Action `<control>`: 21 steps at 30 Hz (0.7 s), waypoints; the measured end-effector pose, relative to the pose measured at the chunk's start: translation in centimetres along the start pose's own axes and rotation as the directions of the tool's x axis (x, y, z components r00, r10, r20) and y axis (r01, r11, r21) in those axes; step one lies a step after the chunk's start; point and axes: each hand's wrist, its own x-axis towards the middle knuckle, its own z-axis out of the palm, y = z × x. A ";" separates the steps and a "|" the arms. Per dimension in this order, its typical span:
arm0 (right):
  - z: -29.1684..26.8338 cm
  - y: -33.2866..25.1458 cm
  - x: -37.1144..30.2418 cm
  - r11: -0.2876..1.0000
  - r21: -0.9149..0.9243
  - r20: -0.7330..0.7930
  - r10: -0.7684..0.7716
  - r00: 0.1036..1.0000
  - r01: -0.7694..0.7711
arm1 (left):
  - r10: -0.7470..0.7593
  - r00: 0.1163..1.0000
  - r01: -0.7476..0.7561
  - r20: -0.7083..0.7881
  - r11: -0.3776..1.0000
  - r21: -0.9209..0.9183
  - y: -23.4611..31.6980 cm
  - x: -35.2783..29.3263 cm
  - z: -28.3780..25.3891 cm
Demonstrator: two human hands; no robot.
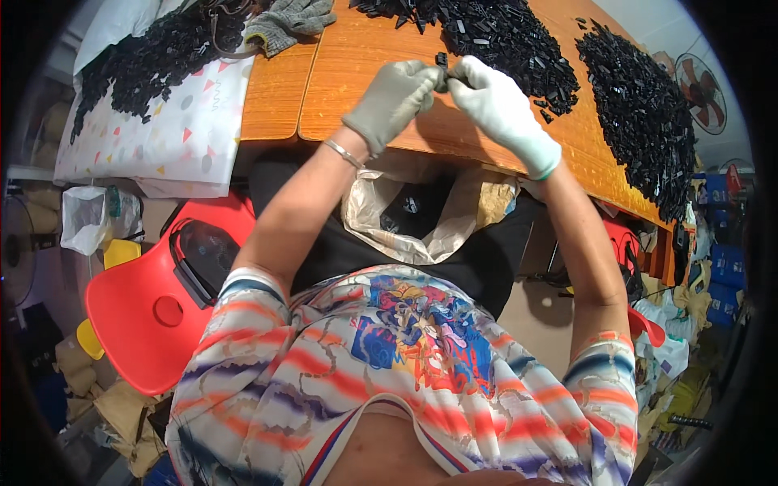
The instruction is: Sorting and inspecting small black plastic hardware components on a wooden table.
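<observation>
My left hand (393, 105), in a grey glove, and my right hand (498, 109), in a white glove, meet above the orange-brown wooden table (348, 73). Both are closed, fingertips pinched together on a small black plastic piece (442, 78), mostly hidden by the fingers. Just beyond them lies another small black piece (441, 59). Right of them spreads a heap of black plastic pieces (506, 49). Below my hands, at my lap, an open pale bag (361, 223) holds some black pieces.
A second black heap (640, 113) covers the table's right side; another (162, 61) lies on a patterned sheet (203, 121) at left. Grey knitted gloves (292, 23) rest at the back. A red chair (138, 300) stands left, a fan (701, 93) far right.
</observation>
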 end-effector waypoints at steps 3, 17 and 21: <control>-3.3 1.4 -0.5 0.868 0.423 0.453 0.044 0.890 -0.258 | -0.179 0.941 0.173 0.288 0.984 0.046 0.1 -0.2 -2.1; 4.2 -2.3 -5.5 0.944 0.331 -0.373 0.131 0.918 0.000 | -0.170 0.974 0.062 -0.147 0.832 -0.552 -2.0 -1.0 3.3; 1.4 -0.2 -4.4 0.597 0.793 -0.170 0.408 0.897 -0.122 | -0.213 0.976 0.154 -0.052 0.835 -0.528 -2.0 -2.0 2.1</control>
